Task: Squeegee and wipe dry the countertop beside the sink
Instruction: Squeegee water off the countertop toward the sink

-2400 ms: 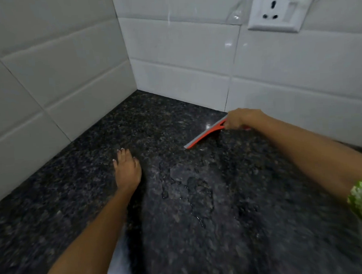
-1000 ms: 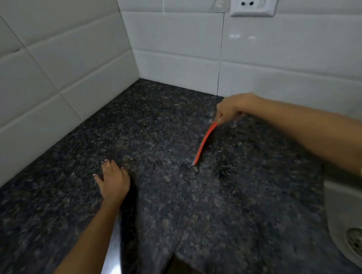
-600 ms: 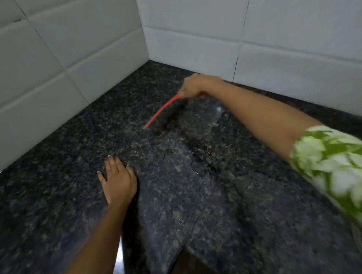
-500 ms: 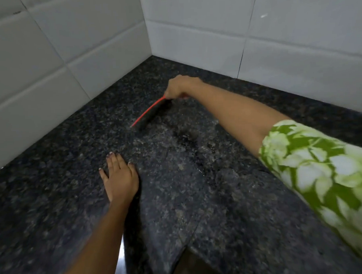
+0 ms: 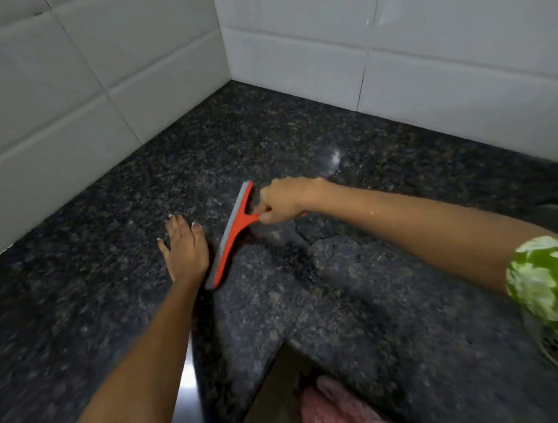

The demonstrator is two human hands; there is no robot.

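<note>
Head view, right hand (image 5: 283,199) gripping squeegee (image 5: 232,234), left hand (image 5: 184,248) flat on countertop (image 5: 357,304)

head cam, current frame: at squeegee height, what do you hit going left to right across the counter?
left tiled wall → left hand flat on the countertop → squeegee → right hand gripping its handle → green-and-white sleeve
</note>
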